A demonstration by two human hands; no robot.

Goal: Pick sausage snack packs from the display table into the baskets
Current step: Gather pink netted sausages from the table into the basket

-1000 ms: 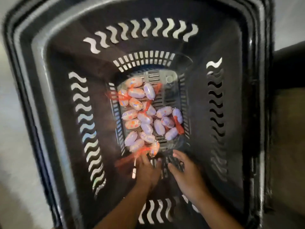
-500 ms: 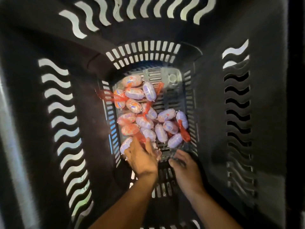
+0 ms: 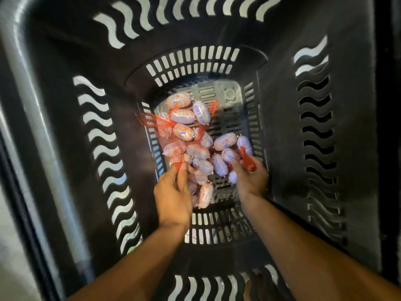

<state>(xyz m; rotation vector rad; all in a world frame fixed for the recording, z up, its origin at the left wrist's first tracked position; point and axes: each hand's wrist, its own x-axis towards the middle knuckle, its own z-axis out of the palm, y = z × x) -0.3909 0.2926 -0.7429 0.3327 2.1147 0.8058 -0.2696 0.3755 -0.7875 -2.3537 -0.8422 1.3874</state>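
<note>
Red netting tails were pinched by the left hand (image 3: 172, 197) and right hand (image 3: 251, 178), apparently to settle the sausage snack packs (image 3: 195, 137) onto the basket (image 3: 280, 148) floor.

Pale grey floor (image 3: 8, 246) shows at the far left edge, also glimpsed through the wavy wall slots. A dark vertical strip (image 3: 393, 127) runs along the right edge, too dim to identify. Lighting is dim overall.
</note>
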